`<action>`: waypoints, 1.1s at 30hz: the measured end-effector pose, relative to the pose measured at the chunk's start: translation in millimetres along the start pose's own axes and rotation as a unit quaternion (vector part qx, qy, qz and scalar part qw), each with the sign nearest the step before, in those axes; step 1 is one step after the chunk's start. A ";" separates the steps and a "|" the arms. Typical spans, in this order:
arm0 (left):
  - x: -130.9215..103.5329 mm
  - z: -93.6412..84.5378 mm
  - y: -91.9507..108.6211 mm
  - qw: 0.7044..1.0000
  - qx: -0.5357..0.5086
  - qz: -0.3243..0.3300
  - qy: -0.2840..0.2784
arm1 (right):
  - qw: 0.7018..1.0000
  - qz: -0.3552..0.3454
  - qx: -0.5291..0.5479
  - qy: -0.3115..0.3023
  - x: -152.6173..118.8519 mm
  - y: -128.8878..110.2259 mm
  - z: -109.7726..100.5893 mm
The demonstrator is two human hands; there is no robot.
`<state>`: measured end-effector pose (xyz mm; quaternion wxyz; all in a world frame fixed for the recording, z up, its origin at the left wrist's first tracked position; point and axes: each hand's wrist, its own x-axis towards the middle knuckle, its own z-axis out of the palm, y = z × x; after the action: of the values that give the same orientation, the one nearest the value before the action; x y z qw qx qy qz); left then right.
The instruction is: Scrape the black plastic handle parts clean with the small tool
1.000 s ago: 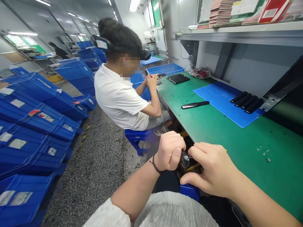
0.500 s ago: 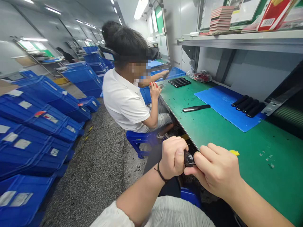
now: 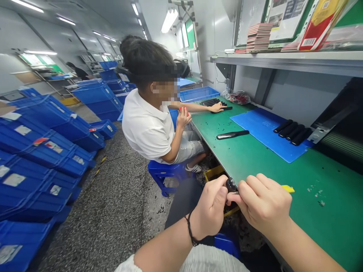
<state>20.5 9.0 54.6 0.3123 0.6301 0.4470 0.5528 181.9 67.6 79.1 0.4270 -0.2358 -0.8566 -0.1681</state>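
Mostly hidden, black piece (image 3: 231,184) gripped in left hand (image 3: 212,207), right hand (image 3: 263,204) closed on a largely covered yellow-ended tool (image 3: 288,188)

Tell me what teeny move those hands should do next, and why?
Perhaps the left hand should turn the black piece a little. It grips the piece with the rounded end poking out, and the right hand, which seems to hold a yellow-ended tool, is close beside that end. Turning would bring another side around.
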 end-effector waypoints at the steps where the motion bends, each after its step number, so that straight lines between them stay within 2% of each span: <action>1: -0.5 -1.4 -0.5 0.999 -0.026 -0.013 -0.030 | 1.000 0.007 0.010 -0.001 0.1 1.6 0.1; 4: -0.3 -6.1 -5.4 0.996 -0.043 -0.032 -0.076 | 0.998 0.027 0.062 -0.014 0.2 6.0 1.2; 8: 2.4 -11.6 -15.9 0.998 -0.006 0.018 -0.053 | 0.986 0.046 0.155 -0.040 0.5 9.6 1.7; 10: 3.2 -14.2 -20.4 0.998 -0.010 0.044 -0.051 | 0.975 0.065 0.201 -0.075 1.6 10.7 -0.6; 14: 4.2 -20.8 -25.6 0.990 -0.020 0.103 -0.090 | 0.936 0.097 0.287 -0.180 6.4 10.6 -8.5; 19: 6.9 -28.4 -27.9 0.980 -0.027 0.148 -0.131 | 0.909 0.108 0.330 -0.231 11.2 6.6 -14.2; 21: 7.5 -29.5 -28.8 0.978 -0.023 0.155 -0.138 | 0.915 0.096 0.317 -0.229 11.5 5.8 -15.6; 24: 6.9 -28.6 -30.0 0.981 -0.016 0.148 -0.128 | 0.942 0.069 0.264 -0.197 11.2 6.4 -17.1; 33: 1.3 -14.9 -25.0 0.994 -0.018 0.095 -0.060 | 0.991 0.013 0.108 -0.076 9.3 4.7 -13.3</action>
<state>0.5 18.8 35.7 0.2959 0.6957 0.3557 0.5495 188.2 67.5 94.7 0.3855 -0.2117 -0.8967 -0.0510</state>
